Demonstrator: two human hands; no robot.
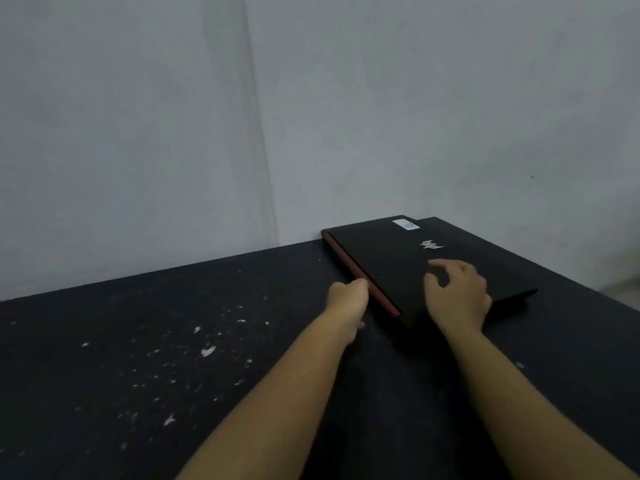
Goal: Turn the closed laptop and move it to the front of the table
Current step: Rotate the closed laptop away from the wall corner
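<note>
A closed black laptop (391,258) with a red hinge edge, a silver logo and a white sticker lies at the far right of the black table (138,341), against the wall and set at an angle. My left hand (348,299) is curled against the red edge on the laptop's left side, touching it. My right hand (457,296) rests on the lid near its front corner, fingers spread and bent, pressing down on the top.
The grey wall (415,116) rises right behind the table, with a corner line at the middle. The dark tabletop carries several white chipped specks at the left. The table's right edge runs close past the laptop.
</note>
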